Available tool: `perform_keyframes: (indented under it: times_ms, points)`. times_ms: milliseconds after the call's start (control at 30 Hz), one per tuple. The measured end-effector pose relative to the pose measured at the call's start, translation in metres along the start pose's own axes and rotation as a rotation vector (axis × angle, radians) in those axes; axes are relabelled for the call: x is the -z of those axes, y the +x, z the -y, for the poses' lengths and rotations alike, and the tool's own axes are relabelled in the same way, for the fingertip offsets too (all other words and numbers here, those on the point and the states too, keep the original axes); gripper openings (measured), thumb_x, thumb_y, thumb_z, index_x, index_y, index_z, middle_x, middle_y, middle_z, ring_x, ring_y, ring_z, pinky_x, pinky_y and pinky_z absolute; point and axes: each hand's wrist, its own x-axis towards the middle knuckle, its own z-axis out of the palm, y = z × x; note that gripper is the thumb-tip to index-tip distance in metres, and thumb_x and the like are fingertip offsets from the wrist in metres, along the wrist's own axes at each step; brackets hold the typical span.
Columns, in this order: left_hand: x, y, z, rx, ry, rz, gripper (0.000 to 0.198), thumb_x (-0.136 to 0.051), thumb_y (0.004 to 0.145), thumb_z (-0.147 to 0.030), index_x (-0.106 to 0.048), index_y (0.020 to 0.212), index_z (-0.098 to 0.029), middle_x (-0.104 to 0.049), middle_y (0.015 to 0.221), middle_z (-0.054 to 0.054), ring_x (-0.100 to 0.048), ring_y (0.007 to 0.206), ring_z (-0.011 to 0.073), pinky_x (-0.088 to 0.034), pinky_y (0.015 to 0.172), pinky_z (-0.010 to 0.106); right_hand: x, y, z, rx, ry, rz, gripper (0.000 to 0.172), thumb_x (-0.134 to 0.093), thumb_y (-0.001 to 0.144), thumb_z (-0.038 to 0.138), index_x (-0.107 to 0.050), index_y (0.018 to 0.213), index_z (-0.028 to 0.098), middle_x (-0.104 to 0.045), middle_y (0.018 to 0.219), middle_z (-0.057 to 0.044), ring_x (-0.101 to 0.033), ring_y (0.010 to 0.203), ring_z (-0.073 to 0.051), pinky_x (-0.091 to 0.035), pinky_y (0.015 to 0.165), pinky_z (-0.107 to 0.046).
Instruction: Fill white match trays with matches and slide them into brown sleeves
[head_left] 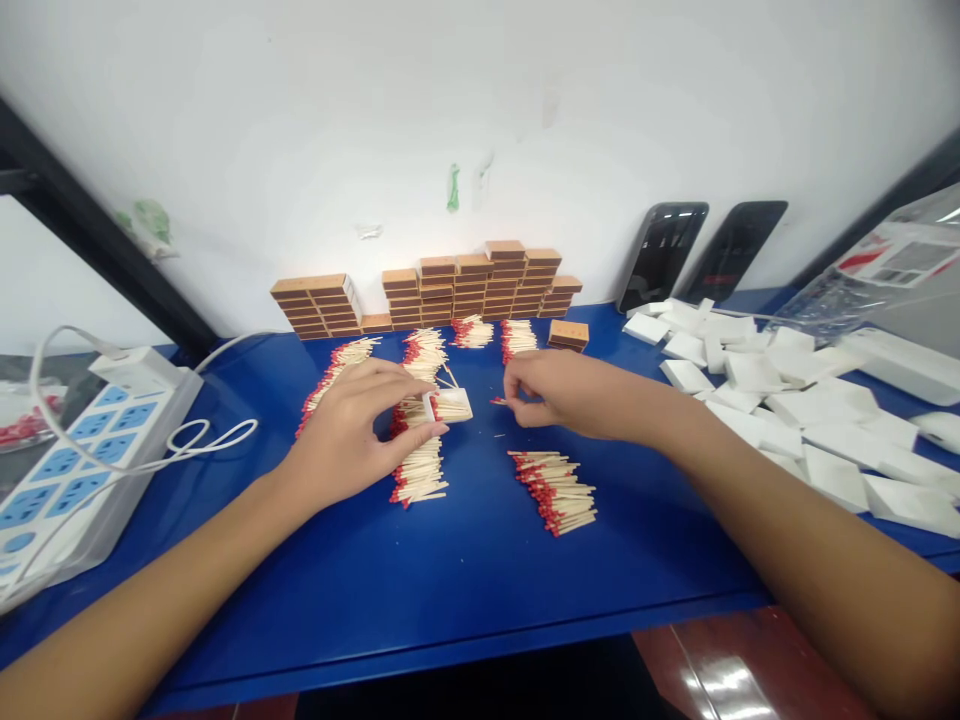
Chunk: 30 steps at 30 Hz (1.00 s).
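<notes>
Here, left hand (352, 425) around white tray (468, 404); right hand (551, 390) pinched, apparently on a match (498, 401).

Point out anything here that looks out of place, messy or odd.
The white trays at the right lie in a jumbled heap, at odds with the stacked matchboxes along the wall. One matchbox sits apart from that stack, and a green scrap clings to the wall above.

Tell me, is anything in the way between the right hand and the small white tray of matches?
Nothing visible blocks that gap: between the right hand and the white tray there is blue tabletop with a few tiny flecks. The left hand is at the tray's opposite side.
</notes>
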Motion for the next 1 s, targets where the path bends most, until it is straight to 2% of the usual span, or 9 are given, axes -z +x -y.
perform_keyframes:
  times_ms: [133,233,333,600,767,867,1000]
  points:
    - [-0.002,0.001,-0.005,0.022,-0.039,0.009,0.032,-0.081,0.089,-0.037,-0.076,0.117,-0.021,-0.079,0.11,0.007,-0.071,0.106,0.0253,-0.057,0.096,0.043,-0.005,0.0,0.006,0.166,0.143,-0.201,0.008,-0.064,0.091,0.023,-0.059,0.085,0.021,-0.06,0.084,0.0,-0.049,0.072,-0.015,-0.034,0.065,-0.028]
    - [-0.003,0.001,-0.01,0.028,-0.09,0.005,0.033,-0.082,0.089,-0.039,-0.076,0.117,-0.021,-0.079,0.11,0.007,-0.07,0.106,0.0249,-0.058,0.095,0.043,-0.015,0.003,0.017,0.26,0.186,-0.298,0.005,-0.064,0.09,0.02,-0.06,0.088,0.021,-0.057,0.084,0.001,-0.048,0.072,-0.013,-0.035,0.066,-0.027]
    - [-0.004,0.001,-0.013,0.017,-0.112,-0.023,0.034,-0.082,0.089,-0.04,-0.076,0.117,-0.022,-0.08,0.11,0.007,-0.07,0.105,0.0245,-0.059,0.095,0.043,-0.024,0.006,0.025,0.294,0.156,-0.359,0.003,-0.063,0.09,0.018,-0.06,0.09,0.02,-0.057,0.086,0.0,-0.048,0.07,-0.013,-0.035,0.065,-0.025]
    - [-0.005,0.0,-0.014,0.028,-0.143,-0.031,0.033,-0.083,0.088,-0.039,-0.077,0.115,-0.021,-0.08,0.107,0.008,-0.07,0.105,0.0245,-0.059,0.094,0.043,-0.03,0.008,0.03,0.269,-0.025,-0.416,0.007,-0.057,0.096,0.021,-0.063,0.093,0.018,-0.059,0.086,-0.002,-0.05,0.067,-0.013,-0.034,0.061,-0.027]
    - [-0.004,-0.001,-0.012,0.057,-0.145,-0.019,0.034,-0.084,0.087,-0.038,-0.077,0.117,-0.022,-0.079,0.11,0.007,-0.07,0.107,0.0238,-0.059,0.096,0.041,-0.026,0.007,0.026,0.329,-0.014,-0.455,0.016,-0.055,0.103,0.027,-0.067,0.096,0.017,-0.061,0.088,-0.003,-0.054,0.07,-0.014,-0.037,0.063,-0.028]
    - [-0.003,0.0,-0.013,0.065,-0.135,-0.023,0.032,-0.083,0.088,-0.038,-0.077,0.115,-0.022,-0.079,0.108,0.006,-0.07,0.106,0.0228,-0.059,0.096,0.04,-0.019,0.004,0.022,0.341,0.002,-0.482,0.013,-0.057,0.101,0.025,-0.067,0.098,0.017,-0.062,0.087,-0.003,-0.053,0.071,-0.014,-0.038,0.065,-0.028]
    - [-0.001,0.001,-0.015,0.084,-0.132,-0.026,0.032,-0.082,0.089,-0.04,-0.077,0.116,-0.024,-0.079,0.109,0.005,-0.07,0.106,0.023,-0.059,0.096,0.041,-0.016,0.002,0.02,0.347,0.01,-0.443,0.01,-0.059,0.1,0.024,-0.066,0.096,0.018,-0.062,0.087,-0.003,-0.054,0.073,-0.015,-0.038,0.066,-0.029]
